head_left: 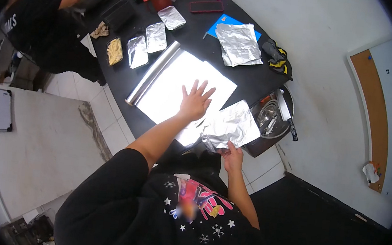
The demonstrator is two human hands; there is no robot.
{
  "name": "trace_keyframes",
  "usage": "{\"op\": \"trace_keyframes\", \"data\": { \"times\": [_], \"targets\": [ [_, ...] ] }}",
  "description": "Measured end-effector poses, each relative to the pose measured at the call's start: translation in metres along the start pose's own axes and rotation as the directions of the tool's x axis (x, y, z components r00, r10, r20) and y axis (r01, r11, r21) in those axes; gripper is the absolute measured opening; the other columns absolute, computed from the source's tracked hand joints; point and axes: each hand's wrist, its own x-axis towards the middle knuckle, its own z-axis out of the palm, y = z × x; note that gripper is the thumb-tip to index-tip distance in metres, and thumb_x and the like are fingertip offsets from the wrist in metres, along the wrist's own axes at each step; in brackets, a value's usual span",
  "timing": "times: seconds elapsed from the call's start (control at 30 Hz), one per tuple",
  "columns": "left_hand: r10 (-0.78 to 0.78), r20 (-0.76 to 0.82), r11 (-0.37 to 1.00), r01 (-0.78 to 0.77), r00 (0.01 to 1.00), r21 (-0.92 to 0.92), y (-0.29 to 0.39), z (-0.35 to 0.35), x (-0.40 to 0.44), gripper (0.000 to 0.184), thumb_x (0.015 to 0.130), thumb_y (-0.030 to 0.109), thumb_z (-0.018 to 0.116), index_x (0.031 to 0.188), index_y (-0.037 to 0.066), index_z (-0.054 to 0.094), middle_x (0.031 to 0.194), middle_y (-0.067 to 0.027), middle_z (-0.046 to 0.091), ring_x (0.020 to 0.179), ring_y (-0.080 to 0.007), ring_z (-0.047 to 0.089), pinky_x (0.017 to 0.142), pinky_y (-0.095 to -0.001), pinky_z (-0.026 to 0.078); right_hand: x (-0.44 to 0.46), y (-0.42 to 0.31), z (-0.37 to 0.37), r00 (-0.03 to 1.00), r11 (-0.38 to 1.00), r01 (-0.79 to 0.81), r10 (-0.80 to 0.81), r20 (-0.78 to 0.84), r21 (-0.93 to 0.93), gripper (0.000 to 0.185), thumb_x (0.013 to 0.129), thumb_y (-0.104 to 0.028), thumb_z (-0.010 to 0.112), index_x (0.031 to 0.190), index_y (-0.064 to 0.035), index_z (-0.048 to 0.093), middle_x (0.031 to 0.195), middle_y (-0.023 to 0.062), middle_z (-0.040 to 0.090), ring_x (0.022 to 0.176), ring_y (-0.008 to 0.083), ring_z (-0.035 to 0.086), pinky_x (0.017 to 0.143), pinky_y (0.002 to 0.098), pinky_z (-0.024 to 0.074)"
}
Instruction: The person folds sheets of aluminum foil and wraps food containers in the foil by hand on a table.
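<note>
My left hand lies flat with fingers spread on a bright stretch of aluminium foil, which extends from a foil roll on the dark table. Low on the right, my right hand pinches the near edge of a foil sheet. This sheet is wrinkled, crumpled along its left side, and reaches past the table edge. Whether it is fully separate from the unrolled foil, I cannot tell. Farther back, several cut foil sheets lie stacked partly over a blue board.
Foil-covered trays and an uncovered tray of pale yellow food stand at the back left. A red pot is behind them. A large knife rests across a metal bowl at right. Another person works at left.
</note>
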Motion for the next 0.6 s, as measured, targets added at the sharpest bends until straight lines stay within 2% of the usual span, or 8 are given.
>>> {"op": "trace_keyframes", "data": {
  "times": [0.07, 0.17, 0.27, 0.37, 0.6],
  "targets": [
    [-0.004, -0.004, 1.0, 0.004, 1.0, 0.01, 0.0, 0.0, 0.0, 0.044, 0.095, 0.032, 0.034, 0.139, 0.026, 0.035, 0.149, -0.0068, 0.021, 0.139, -0.0344, 0.012, 0.102, -0.0687, 0.012, 0.001, 0.001, -0.003, 0.999, 1.0, -0.001, 0.001, 0.035, 0.019, 0.019, 0.087, -0.01, 0.058, 0.105, -0.0046, 0.054, 0.088, 0.0068, 0.064, 0.071, 0.0183, 0.062, 0.06, 0.0328, 0.0517],
    [-0.007, -0.011, 1.0, 0.007, 1.0, 0.022, 0.001, -0.001, 0.0, 0.044, 0.095, 0.032, 0.034, 0.139, 0.027, 0.036, 0.149, -0.0066, 0.021, 0.139, -0.0345, 0.012, 0.102, -0.0687, 0.012, 0.002, 0.003, -0.004, 0.994, 0.998, -0.02, 0.013, 0.107, 0.065, 0.027, 0.084, -0.005, 0.061, 0.11, -0.0046, 0.055, 0.099, 0.0064, 0.063, 0.083, 0.0197, 0.062, 0.065, 0.0326, 0.0516],
    [-0.013, -0.016, 1.0, 0.013, 1.0, 0.024, 0.002, 0.0, 0.0, 0.044, 0.095, 0.032, 0.035, 0.138, 0.027, 0.036, 0.149, -0.0064, 0.021, 0.138, -0.035, 0.012, 0.102, -0.069, 0.013, 0.006, 0.013, -0.009, 0.995, 0.998, -0.06, 0.058, 0.081, 0.028, 0.032, 0.082, -0.001, 0.063, 0.112, -0.0057, 0.054, 0.101, 0.0055, 0.063, 0.085, 0.0193, 0.062, 0.064, 0.0304, 0.0499],
    [-0.017, -0.018, 0.999, 0.017, 1.0, 0.038, 0.002, 0.001, 0.0, 0.044, 0.095, 0.033, 0.036, 0.138, 0.027, 0.036, 0.149, -0.0065, 0.021, 0.138, -0.0358, 0.013, 0.101, -0.0693, 0.014, 0.001, 0.019, -0.005, 0.997, 0.998, -0.022, 0.017, 0.074, 0.066, 0.028, 0.082, 0.003, 0.06, 0.108, -0.0041, 0.054, 0.092, 0.0071, 0.064, 0.075, 0.0184, 0.063, 0.063, 0.0301, 0.0524],
    [0.005, -0.061, 0.996, 0.001, 0.998, 0.09, 0.002, 0.002, -0.001, 0.044, 0.094, 0.034, 0.038, 0.138, 0.028, 0.037, 0.148, -0.009, 0.023, 0.137, -0.0369, 0.016, 0.1, -0.0697, 0.016, -0.014, 0.018, -0.013, 1.0, 1.0, 0.016, -0.016, -0.014, 0.007, 0.03, 0.081, 0.004, 0.061, 0.109, -0.0036, 0.053, 0.094, 0.0071, 0.063, 0.077, 0.0189, 0.063, 0.064, 0.0305, 0.053]
  ]
}}
